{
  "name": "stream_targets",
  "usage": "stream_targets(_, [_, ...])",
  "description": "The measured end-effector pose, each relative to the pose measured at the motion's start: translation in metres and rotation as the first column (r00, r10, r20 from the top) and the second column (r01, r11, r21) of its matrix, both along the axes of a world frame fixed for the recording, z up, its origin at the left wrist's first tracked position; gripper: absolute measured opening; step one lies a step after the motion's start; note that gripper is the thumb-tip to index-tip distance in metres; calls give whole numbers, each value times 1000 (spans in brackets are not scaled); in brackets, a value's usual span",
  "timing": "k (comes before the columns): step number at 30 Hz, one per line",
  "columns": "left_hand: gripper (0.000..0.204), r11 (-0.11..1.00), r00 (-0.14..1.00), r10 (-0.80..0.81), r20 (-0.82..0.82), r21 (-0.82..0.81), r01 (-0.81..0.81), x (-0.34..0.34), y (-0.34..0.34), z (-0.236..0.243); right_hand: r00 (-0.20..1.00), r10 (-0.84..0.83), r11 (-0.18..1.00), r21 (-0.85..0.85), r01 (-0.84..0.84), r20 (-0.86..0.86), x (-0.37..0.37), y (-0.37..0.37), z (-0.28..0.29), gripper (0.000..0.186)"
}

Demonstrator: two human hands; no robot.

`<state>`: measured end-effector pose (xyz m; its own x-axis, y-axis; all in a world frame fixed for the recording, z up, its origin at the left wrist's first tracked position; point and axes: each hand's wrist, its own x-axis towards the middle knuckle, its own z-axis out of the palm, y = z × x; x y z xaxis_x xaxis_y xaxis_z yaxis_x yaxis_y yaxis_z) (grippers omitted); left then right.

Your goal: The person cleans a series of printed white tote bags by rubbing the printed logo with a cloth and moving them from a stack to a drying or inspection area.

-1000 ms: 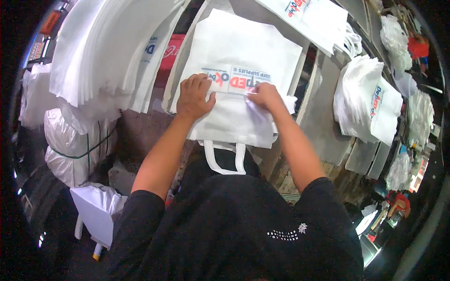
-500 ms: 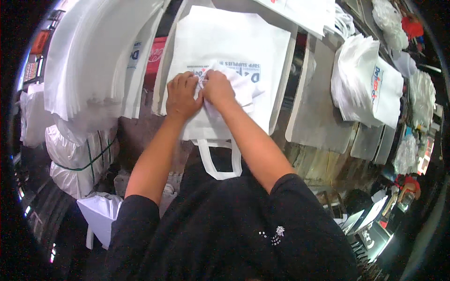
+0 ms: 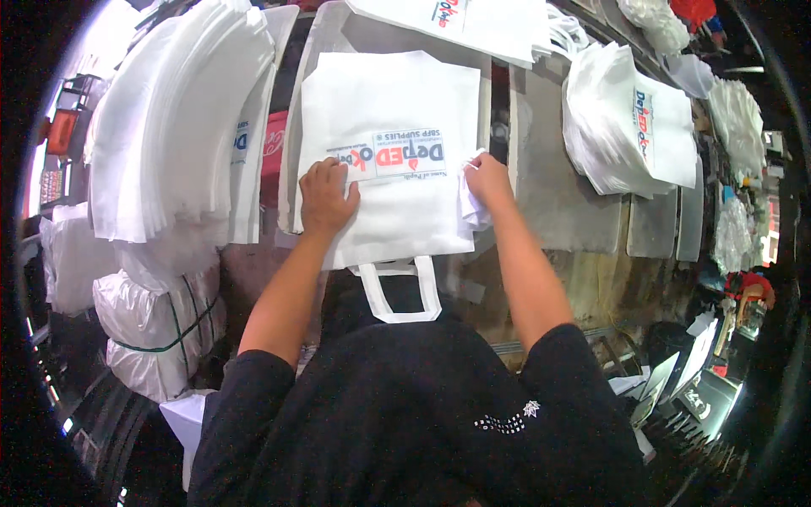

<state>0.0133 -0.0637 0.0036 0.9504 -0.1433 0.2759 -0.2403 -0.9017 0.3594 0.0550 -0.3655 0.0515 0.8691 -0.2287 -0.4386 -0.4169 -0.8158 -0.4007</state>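
Note:
A white tote bag (image 3: 389, 93) lies flat on a grey board (image 3: 334, 34), its printed panel upside down to me and its handle loop hanging toward my body. My left hand (image 3: 328, 196) rests on the bag's left part with fingers stretched out, beside the print. At the bag's right edge, my right hand (image 3: 490, 180) is closed on a crumpled white cloth (image 3: 471, 205). Part of the cloth is hidden inside the fist.
Stacked white bags (image 3: 169, 127) stand on the left, above a wrapped bundle (image 3: 156, 325) tied with green cord. More printed bags (image 3: 600, 127) are piled on boards at the right. Another white bag (image 3: 456, 21) lies at the far side.
My right hand has moved right with the cloth, from the middle of the bag to its right edge, uncovering the print. The left hand stays on the bag's left side, its fingers now flatter.

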Motion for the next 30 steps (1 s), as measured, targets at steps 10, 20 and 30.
stream_targets(10, [77, 902, 984, 128, -124, -399, -167, 25, 23, 3, 984, 78, 936, 329, -127, 159, -111, 125, 7, 33])
stream_targets(20, [48, 925, 886, 52, -460, -311, -216, 50, 22, 49, 951, 71, 971, 196, -135, 302, -78, 220, 15, 53])
stream_targets(30, [53, 577, 791, -287, -541, -757, -308, 62, 37, 35, 908, -331, 939, 189, 289, 256, -48, 199, 8, 29])
